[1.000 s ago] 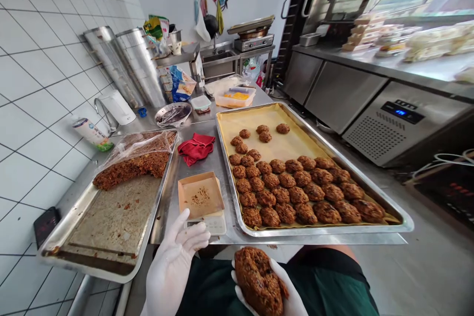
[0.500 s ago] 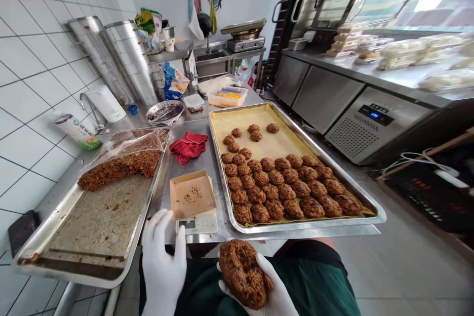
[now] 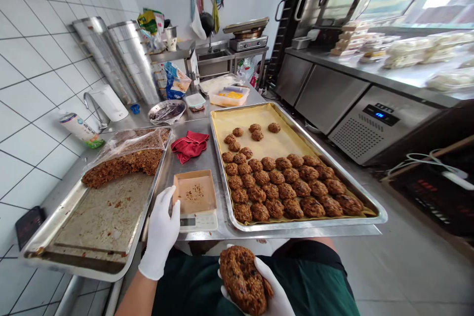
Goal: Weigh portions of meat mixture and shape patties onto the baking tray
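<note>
My right hand [image 3: 272,281], in a white glove, holds a large brown clump of sticky, grainy mixture [image 3: 242,279] over my lap. A hollow runs down the middle of the clump. My left hand [image 3: 163,222], also gloved, has its thumb and fingers apart at the left edge of a shallow brown paper box [image 3: 196,191]. Loose crumbs lie in the box, which rests on a white kitchen scale [image 3: 200,222]. On the right, a large lined metal tray [image 3: 237,121] bears many rounded balls [image 3: 276,177] of similar mixture.
At left, a metal tray [image 3: 92,227] holds a long mass of the mixture [image 3: 122,165] partly under plastic film. A red cloth [image 3: 190,146] lies between the trays. Behind are a film-covered bowl [image 3: 166,111] and a tub with yellow pieces [image 3: 229,95]. A phone [image 3: 30,227] lies far left.
My left hand has moved forward and up to the box's left edge, baring the wrist and forearm. My right hand still holds the clump, slightly lower. The view has shifted a little.
</note>
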